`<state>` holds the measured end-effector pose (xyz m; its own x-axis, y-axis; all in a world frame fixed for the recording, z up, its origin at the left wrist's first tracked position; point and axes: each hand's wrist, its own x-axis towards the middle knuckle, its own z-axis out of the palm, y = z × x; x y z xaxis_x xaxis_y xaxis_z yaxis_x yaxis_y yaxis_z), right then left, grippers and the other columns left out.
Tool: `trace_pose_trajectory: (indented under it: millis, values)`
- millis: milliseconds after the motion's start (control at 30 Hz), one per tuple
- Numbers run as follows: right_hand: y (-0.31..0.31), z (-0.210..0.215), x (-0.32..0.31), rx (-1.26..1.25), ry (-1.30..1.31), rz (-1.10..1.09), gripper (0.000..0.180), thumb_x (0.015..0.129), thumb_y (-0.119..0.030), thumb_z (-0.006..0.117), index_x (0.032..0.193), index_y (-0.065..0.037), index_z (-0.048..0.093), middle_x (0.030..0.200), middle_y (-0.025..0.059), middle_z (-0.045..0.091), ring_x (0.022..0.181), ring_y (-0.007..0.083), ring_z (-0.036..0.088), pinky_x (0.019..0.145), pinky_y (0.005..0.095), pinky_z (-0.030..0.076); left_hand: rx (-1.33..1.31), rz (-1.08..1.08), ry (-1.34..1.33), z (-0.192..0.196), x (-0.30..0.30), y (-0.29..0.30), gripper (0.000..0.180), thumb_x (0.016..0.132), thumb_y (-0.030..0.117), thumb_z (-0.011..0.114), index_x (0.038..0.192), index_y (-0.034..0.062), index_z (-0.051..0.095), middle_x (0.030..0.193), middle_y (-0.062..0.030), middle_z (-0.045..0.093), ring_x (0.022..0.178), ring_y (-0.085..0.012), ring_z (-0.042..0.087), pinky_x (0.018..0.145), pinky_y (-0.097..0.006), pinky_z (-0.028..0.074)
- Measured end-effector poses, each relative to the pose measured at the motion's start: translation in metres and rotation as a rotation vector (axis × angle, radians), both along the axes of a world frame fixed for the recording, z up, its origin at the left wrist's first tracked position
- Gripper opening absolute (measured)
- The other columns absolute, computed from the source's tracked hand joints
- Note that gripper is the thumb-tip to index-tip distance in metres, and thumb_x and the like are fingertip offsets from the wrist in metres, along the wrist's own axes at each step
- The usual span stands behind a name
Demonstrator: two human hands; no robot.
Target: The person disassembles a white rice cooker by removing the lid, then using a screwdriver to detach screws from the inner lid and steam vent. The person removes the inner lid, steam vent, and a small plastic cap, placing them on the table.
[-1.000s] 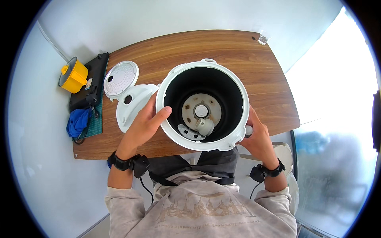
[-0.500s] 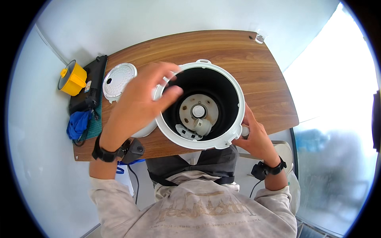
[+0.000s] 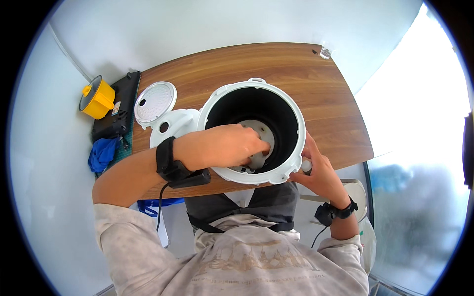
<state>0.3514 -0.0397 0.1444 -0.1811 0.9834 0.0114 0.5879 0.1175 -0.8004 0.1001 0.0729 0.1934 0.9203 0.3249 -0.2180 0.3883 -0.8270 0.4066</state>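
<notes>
Two hands work the white rice cooker (image 3: 253, 132): left hand (image 3: 228, 145) reaches inside, grip hidden; right hand (image 3: 316, 170) clasps the rigid, likely slippery, bulky near-right wall.

- rice cooker (image 3: 296, 129) – white shell, black inside, pale grey plate at the bottom
- round inner lid (image 3: 155, 102) at its 9 o'clock – white, dotted with tiny holes
- table (image 3: 276, 66) – warm brown wood grain
- yellow cup (image 3: 98, 97) at the table's 9 o'clock, blue cloth (image 3: 102, 154) below it
- black wrist straps on both hands
</notes>
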Motion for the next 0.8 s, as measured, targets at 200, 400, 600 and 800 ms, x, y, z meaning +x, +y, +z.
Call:
trace_pose_trajectory:
  millis: [200,400,600,800]
  values:
    - [0.001,-0.002,-0.001,0.014,0.009,-0.009,0.106,0.081,-0.014,0.081,0.163,-0.014,0.013,0.098,0.0142,0.071,0.093,0.0269,0.07,0.087,0.0363,0.051,-0.085,0.01,0.004,0.002,-0.004,0.004,0.049,0.082,0.006,0.075,0.128,0.0159,0.062,0.111,-0.015,0.066,0.098,-0.0388,0.07,0.085,-0.045,0.058]
    - [-0.001,-0.002,0.0,0.013,-0.014,-0.024,0.106,0.081,-0.015,0.081,0.163,-0.014,0.013,0.099,0.0145,0.07,0.093,0.0273,0.069,0.085,0.0363,0.051,-0.06,-0.009,0.019,0.001,-0.001,0.003,0.05,0.081,0.005,0.073,0.128,0.0217,0.065,0.112,-0.0153,0.062,0.097,-0.0374,0.069,0.084,-0.044,0.058]
    - [-0.001,-0.011,0.001,0.041,-0.012,-0.036,0.113,0.077,-0.019,0.087,0.162,-0.011,0.013,0.102,0.0154,0.069,0.097,0.0281,0.068,0.088,0.038,0.051,-0.078,0.031,-0.143,0.005,-0.009,0.011,0.045,0.081,0.003,0.07,0.123,0.021,0.068,0.107,-0.0108,0.056,0.092,-0.0314,0.067,0.08,-0.039,0.057]
    - [-0.01,-0.022,-0.014,0.064,0.013,-0.089,0.112,0.074,-0.016,0.088,0.16,-0.008,0.017,0.116,0.0169,0.066,0.108,0.0313,0.065,0.095,0.0401,0.05,-0.35,0.25,-0.529,0.028,-0.037,0.003,0.035,0.081,-0.006,0.07,0.111,0.0122,0.069,0.112,-0.0062,0.055,0.107,-0.0205,0.064,0.09,-0.033,0.059]
